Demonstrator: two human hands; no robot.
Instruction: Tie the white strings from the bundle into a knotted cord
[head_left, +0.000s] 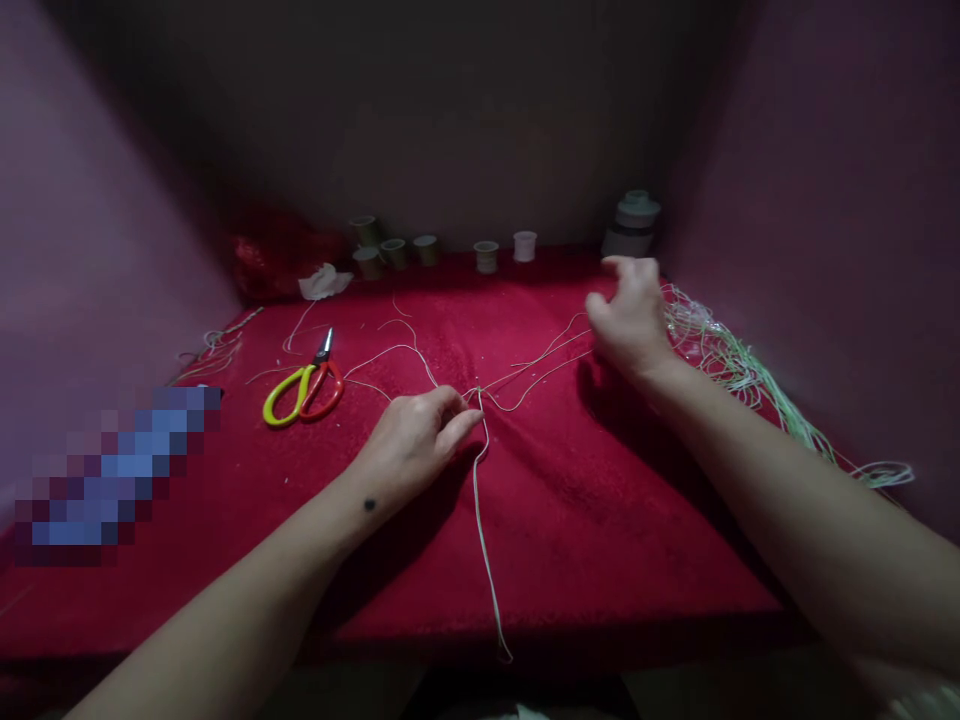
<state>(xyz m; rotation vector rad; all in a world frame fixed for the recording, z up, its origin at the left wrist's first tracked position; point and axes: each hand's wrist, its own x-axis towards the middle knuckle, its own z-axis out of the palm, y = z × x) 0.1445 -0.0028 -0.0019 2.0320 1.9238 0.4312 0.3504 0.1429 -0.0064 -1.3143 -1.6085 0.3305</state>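
On the red cloth-covered counter [420, 590], a thin pale cord [476, 490] lay right of the yellow-and-red-handled metal scissors [307, 390], its loop hanging nearer the person. The left hand [416, 430], also right of the scissors, pinched the cord near its crossing strands, fingers narrow. The right hand [634, 310], well right of them, had thumb and forefinger apart; whether its curled fingers gripped strands, I cannot tell. Small pale cylindrical spools [487, 257] stood beyond the scissors, and a tangled green-and-white cord bundle [750, 375] lay far to their right.
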